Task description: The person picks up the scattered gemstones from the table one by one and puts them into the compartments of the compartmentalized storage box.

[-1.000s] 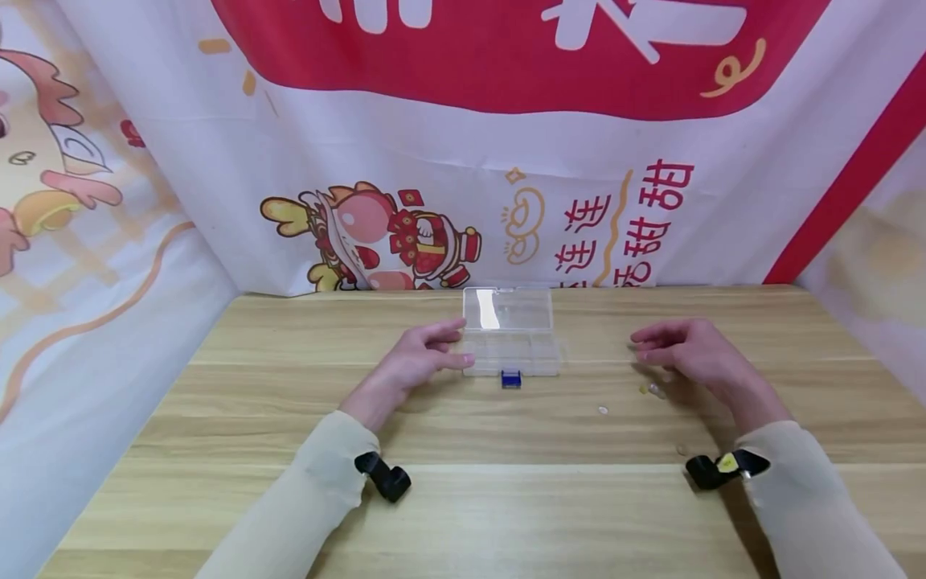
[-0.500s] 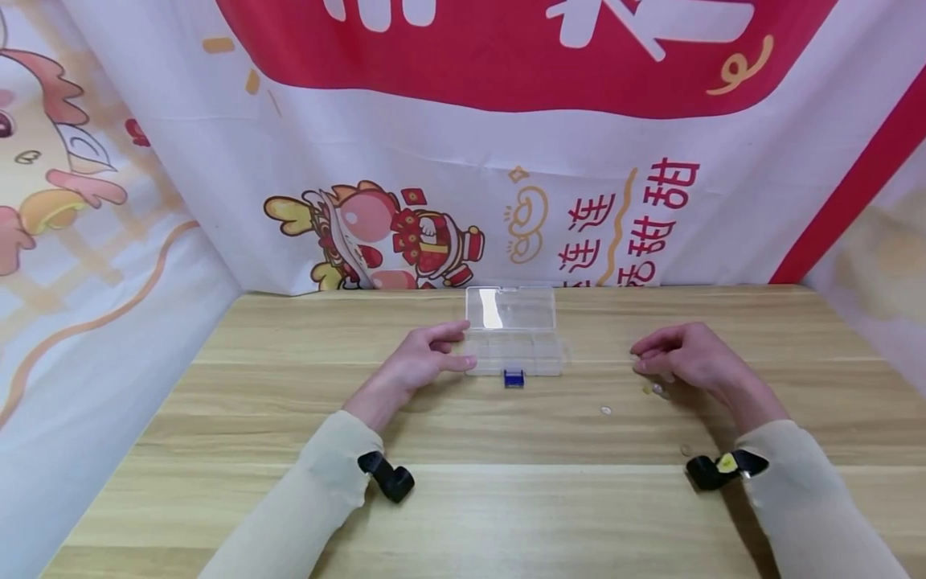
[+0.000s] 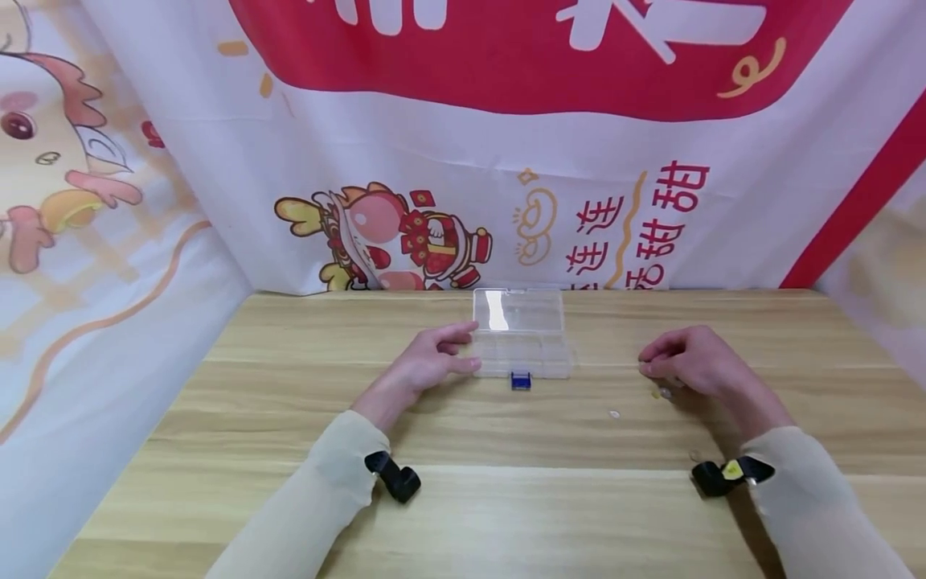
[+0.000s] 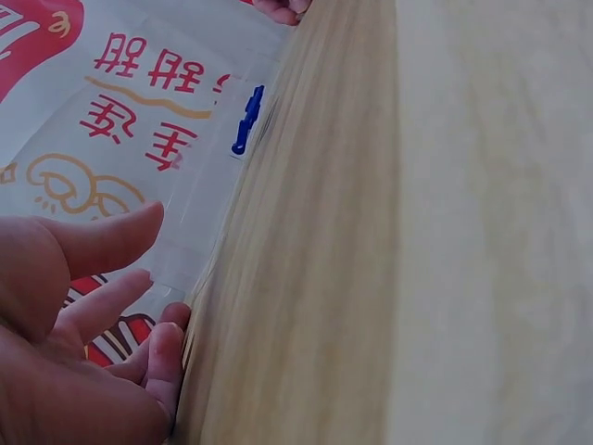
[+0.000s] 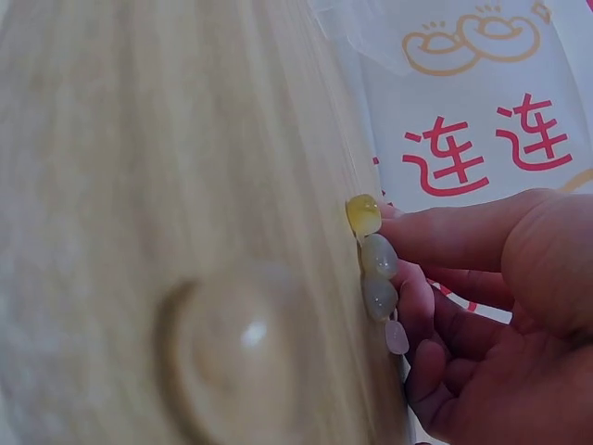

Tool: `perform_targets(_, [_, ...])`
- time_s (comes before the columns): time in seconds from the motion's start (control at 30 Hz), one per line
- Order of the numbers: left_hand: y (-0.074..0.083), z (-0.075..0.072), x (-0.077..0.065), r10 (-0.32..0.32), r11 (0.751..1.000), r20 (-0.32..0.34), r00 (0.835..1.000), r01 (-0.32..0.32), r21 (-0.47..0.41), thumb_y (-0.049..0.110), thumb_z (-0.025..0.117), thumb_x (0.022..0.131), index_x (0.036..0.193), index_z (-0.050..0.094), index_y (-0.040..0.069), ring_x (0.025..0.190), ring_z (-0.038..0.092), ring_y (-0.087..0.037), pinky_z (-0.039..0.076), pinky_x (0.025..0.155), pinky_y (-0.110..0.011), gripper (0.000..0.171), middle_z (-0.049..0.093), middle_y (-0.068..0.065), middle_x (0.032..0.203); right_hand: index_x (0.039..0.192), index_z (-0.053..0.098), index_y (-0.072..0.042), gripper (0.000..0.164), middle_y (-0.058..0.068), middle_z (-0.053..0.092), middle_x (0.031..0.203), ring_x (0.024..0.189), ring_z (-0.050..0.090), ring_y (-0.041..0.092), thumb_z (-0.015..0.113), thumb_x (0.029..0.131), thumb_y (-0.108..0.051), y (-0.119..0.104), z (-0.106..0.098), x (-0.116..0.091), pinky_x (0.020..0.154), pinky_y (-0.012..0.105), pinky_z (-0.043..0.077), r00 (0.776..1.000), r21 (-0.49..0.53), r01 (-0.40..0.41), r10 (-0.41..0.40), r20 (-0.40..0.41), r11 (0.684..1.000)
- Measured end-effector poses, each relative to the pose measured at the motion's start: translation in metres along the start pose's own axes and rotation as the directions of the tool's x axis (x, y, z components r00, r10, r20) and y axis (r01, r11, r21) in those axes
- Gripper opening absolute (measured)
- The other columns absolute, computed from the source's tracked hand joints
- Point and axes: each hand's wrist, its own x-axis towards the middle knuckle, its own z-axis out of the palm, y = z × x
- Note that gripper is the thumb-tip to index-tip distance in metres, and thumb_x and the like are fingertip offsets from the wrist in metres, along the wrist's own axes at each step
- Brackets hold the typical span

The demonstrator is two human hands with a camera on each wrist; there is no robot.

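A clear plastic compartment box (image 3: 535, 350) stands with its lid (image 3: 531, 310) raised and a blue latch (image 3: 521, 381) at its front. My left hand (image 3: 427, 359) rests at the box's left end, thumb and fingers spread apart, fingertips touching its edge. Right of the box, my right hand (image 3: 690, 358) has thumb and forefinger drawn together at the tabletop in a pinch on a small pale bead, now hidden by the fingertips. Close to this hand lie a yellow bead (image 5: 363, 213), greyish beads (image 5: 379, 256) and a pinkish bead (image 5: 397, 336), overlapping the fingers in the right wrist view.
A white bead (image 3: 614, 414) lies on the wooden table (image 3: 535, 515) between the box and my right hand. Nearer me is a clear bead (image 3: 695, 455), large and blurred in the right wrist view. A printed cloth (image 3: 405, 137) hangs along the table's back edge.
My right hand's thumb and forefinger have come down and closed together; a pale speck showed between them half a second ago. My left hand stays at the box. The head view has shifted slightly.
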Motion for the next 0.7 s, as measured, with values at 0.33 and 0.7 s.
perform_targets(0.33, [0.0, -0.001, 0.001, -0.008, 1.0, 0.008, 1.0, 0.008, -0.005, 0.011, 0.081, 0.092, 0.153, 0.059, 0.028, 0.136, 0.048, -0.027, 0.041, 0.117, -0.044, 0.067, 0.057, -0.003, 0.155, 0.112, 0.071, -0.002, 0.021, 0.007, 0.065, 0.095, 0.082, 0.057, 0.021, 0.075, 0.099, -0.019, -0.005, 0.002, 0.0, 0.062, 0.03, 0.049, 0.998, 0.006, 0.06, -0.06, 0.024, 0.998])
perform_targets(0.7, [0.002, 0.001, -0.001, -0.019, 1.0, 0.01, 1.0, 0.019, 0.0, 0.011, 0.081, 0.091, 0.151, 0.06, 0.029, 0.137, 0.048, -0.027, 0.04, 0.117, -0.045, 0.066, 0.057, -0.002, 0.155, 0.117, 0.07, -0.007, 0.022, 0.013, 0.069, 0.112, 0.096, 0.058, 0.024, 0.072, 0.101, -0.023, -0.022, -0.001, -0.008, 0.073, 0.031, 0.052, 0.987, -0.002, 0.146, -0.146, -0.073, 0.989])
